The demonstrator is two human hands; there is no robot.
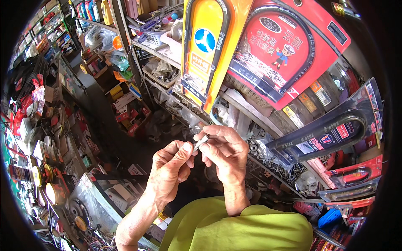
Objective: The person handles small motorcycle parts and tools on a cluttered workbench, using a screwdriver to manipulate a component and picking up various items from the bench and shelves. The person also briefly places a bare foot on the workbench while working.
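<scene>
Both of my hands meet in the middle of the head view, in front of my green shirt (234, 230). Between them is a small silvery metal piece (202, 142), too small for me to tell its kind. My left hand (172, 165) pinches its lower left end between thumb and forefinger. The thumb and fingers of my right hand (226, 154) close round its upper right end. Fingertips hide part of the piece.
Packaged U-shaped locks hang close on the right: a yellow card (209, 54), a red card (276, 54) and a dark pack (326, 134). Behind them run shelves of small metal parts. A glass case (100, 201) stands at lower left; a box of red packets (130, 113) lies beyond.
</scene>
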